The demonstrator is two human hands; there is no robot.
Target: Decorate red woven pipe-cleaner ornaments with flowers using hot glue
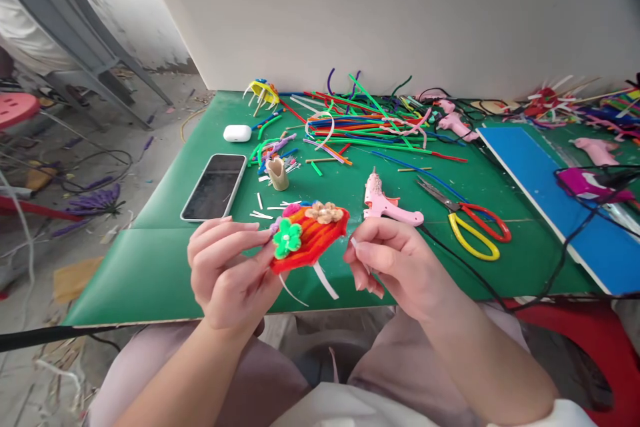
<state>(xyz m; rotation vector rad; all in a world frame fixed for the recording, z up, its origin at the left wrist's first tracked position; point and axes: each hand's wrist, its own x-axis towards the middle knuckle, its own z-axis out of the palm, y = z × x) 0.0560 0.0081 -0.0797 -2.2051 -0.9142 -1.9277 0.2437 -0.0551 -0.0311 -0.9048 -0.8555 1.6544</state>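
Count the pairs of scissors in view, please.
1: the scissors with a red and a yellow handle lie on the green table, to the right of the pink glue gun nearest the right hand. Another could be hidden under the coloured fuzzy stems.

Above the near edge of the green desk (155,260), the ornament (310,243) is striped orange and red, with a green flower (281,241), a tan flower (320,215) and dabs of pink, purple and blue. Red, blue, green and orange stems (363,128) lie toward the far edge, a white-rimmed black phone (215,187) near the left. The glue gun (387,207) is pink, the board (540,203) blue, the scissors (454,207) yellow- and red-handled.
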